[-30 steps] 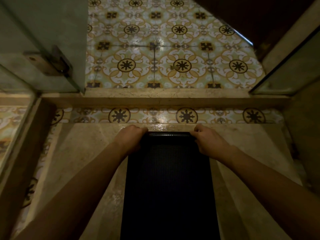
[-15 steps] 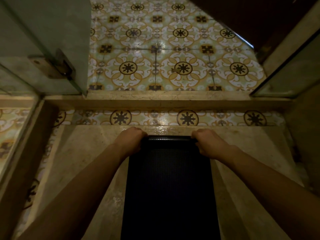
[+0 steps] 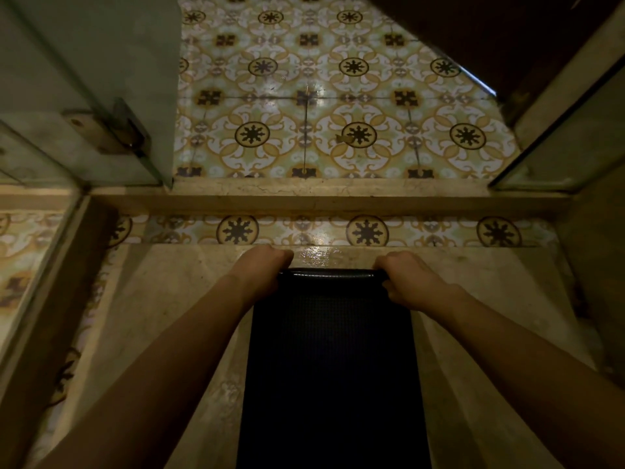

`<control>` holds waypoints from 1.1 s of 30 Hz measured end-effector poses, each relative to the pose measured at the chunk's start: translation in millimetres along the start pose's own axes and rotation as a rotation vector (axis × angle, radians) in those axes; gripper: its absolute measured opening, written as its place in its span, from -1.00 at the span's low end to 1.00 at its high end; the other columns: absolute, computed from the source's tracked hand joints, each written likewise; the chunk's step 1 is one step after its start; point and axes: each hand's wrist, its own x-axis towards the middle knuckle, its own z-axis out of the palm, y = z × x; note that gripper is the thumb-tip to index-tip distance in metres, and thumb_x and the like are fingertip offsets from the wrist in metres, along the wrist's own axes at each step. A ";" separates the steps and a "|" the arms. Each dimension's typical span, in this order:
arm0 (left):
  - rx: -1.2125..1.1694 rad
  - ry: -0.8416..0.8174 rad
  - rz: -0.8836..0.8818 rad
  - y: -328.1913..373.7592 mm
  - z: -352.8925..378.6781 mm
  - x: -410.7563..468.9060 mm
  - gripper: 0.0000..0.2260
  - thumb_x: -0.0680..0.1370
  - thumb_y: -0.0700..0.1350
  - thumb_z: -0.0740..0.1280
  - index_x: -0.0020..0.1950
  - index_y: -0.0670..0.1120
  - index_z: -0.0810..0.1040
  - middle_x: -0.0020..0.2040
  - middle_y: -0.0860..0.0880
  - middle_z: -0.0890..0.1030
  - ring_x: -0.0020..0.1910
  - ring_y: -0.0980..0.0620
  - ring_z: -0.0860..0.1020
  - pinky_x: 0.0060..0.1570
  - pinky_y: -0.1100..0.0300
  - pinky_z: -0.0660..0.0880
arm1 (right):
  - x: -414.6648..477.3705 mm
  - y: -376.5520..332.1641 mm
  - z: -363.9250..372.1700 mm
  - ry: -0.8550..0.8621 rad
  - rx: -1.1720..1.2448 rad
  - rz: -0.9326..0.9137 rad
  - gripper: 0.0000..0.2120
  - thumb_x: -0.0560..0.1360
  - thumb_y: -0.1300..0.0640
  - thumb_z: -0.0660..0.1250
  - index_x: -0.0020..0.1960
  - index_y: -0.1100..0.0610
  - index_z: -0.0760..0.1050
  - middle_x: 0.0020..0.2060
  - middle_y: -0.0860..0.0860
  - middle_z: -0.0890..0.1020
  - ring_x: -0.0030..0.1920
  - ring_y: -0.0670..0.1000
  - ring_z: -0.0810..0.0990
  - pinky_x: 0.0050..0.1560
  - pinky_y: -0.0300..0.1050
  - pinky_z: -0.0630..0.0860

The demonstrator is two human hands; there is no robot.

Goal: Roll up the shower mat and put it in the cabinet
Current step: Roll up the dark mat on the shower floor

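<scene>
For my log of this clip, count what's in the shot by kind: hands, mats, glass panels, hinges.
Hands: 2, left hand and right hand
Mats: 1, mat
Glass panels: 2, left panel and right panel
Hinges: 1, hinge
Total: 6

The shower mat (image 3: 333,360) is looking like dark rubbery stuff with a fine matt grid texture, while its curled far edge is catching a glossy highlight. The stone floor (image 3: 176,299) beneath is showing smooth, mottled beige with a wet sheen near the mat's end. The patterned tiles (image 3: 338,106) beyond the stone curb (image 3: 304,198) are gleaming glazed, and the glass panel (image 3: 84,62) is appearing smooth with a metal hinge (image 3: 111,130).
</scene>
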 end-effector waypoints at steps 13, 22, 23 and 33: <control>-0.045 -0.008 -0.003 5.3 1.9 -7.8 -0.87 0.44 -0.24 0.38 -0.03 -0.13 0.54 -0.06 -0.16 0.61 -0.05 -0.14 0.56 -0.19 0.13 0.45 | 0.2 0.6 -5.0 -0.015 0.004 0.030 -0.73 0.37 0.20 0.44 0.07 0.11 0.58 -0.02 0.15 0.64 0.05 0.17 0.59 0.00 -0.04 0.51; -0.005 -0.060 0.033 4.7 1.4 -9.5 -0.85 0.39 -0.21 0.39 -0.05 -0.13 0.55 -0.05 -0.14 0.63 -0.02 -0.14 0.57 -0.19 0.15 0.44 | -4.4 1.9 -5.3 -0.015 0.061 0.039 -0.75 0.41 0.23 0.42 0.09 0.12 0.60 -0.04 0.13 0.66 0.02 0.14 0.61 -0.09 -0.10 0.48; 0.003 -0.043 0.033 5.8 1.6 -10.1 -0.85 0.40 -0.22 0.39 -0.07 -0.11 0.51 -0.07 -0.13 0.62 -0.05 -0.14 0.57 -0.23 0.16 0.40 | -4.3 2.1 -4.9 -0.006 0.065 0.037 -0.71 0.41 0.22 0.44 0.12 0.11 0.58 -0.01 0.12 0.65 0.04 0.13 0.60 -0.06 -0.10 0.47; -0.049 -0.067 -0.004 4.2 1.1 -12.0 -0.77 0.41 -0.23 0.41 0.04 -0.07 0.54 -0.04 -0.11 0.61 -0.05 -0.11 0.57 -0.23 0.19 0.40 | -2.9 -4.2 -3.9 -0.080 -0.009 0.019 -0.76 0.39 0.21 0.39 0.05 0.12 0.62 -0.05 0.14 0.66 0.01 0.16 0.61 -0.06 -0.07 0.52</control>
